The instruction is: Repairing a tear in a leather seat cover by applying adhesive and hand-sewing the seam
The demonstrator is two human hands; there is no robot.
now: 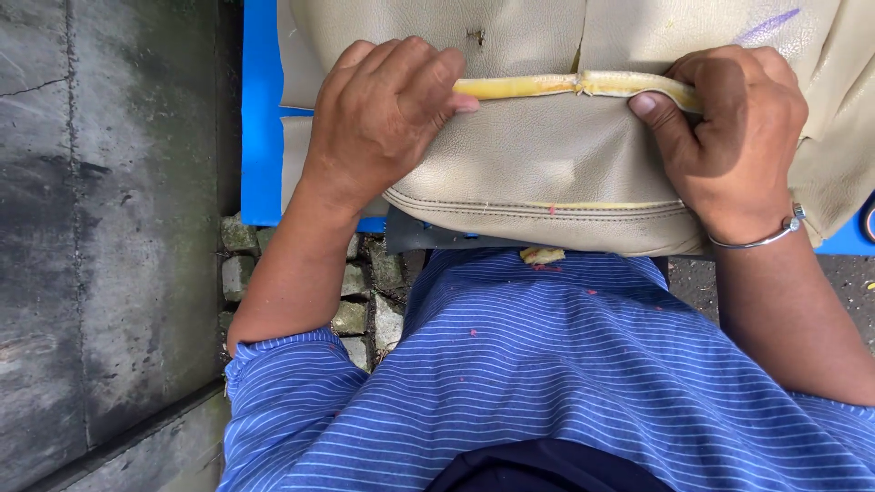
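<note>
A beige leather seat cover point(547, 164) lies across a blue table point(260, 137) in front of me. Along its folded edge runs a yellowish glued seam strip point(556, 85). My left hand point(387, 114) pinches the left end of that fold, fingers curled over it and thumb tip pressing the strip. On the right end, my right hand point(729, 128) grips the same fold with the thumb underneath. A silver bracelet point(766, 239) circles my right wrist. A stitched seam point(547, 211) runs along the cover's near edge.
My blue striped shirt point(547, 383) fills the lower view, with a small yellow scrap point(542, 255) on it. Concrete slabs point(100, 228) and small paving stones point(365, 292) lie to the left below the table. A purple mark point(767, 25) shows on the cover at the upper right.
</note>
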